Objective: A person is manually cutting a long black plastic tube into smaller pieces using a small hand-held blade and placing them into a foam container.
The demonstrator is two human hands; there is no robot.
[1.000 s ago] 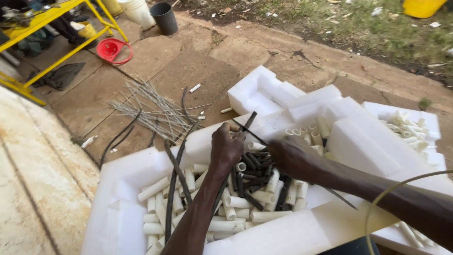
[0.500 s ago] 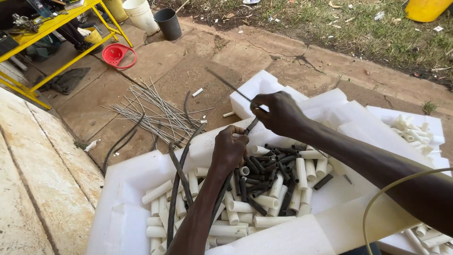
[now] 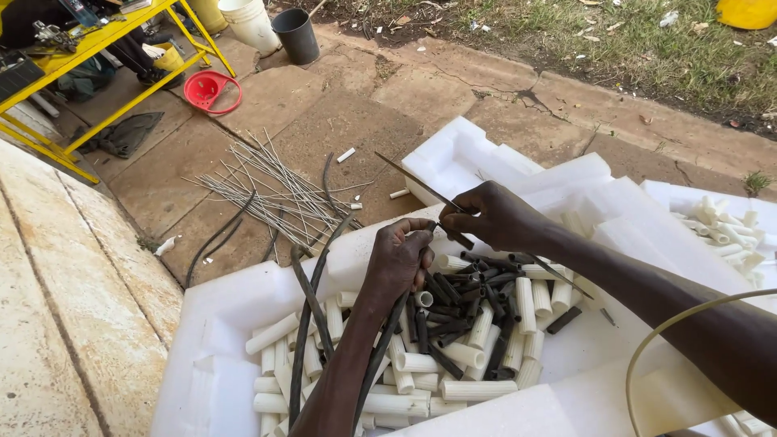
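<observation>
rod (image 3: 421, 182): thin metal, I see it just above frame centre, long axis running from upper left down to the right.
right hand (image 3: 494, 217): fingers pinched narrow on the rod's lower end.
black tube (image 3: 458, 239): short piece on the rod at my fingertips.
left hand (image 3: 398, 257): just left of the tube, fingertips pinched near the rod; it is the nearer free hand.
tray (image 3: 243, 299): white foam, holding the white and black tubes (image 3: 486, 324) under both hands.
hidden: the rod's lower tip and the exact left pinch, I can't tell.
</observation>
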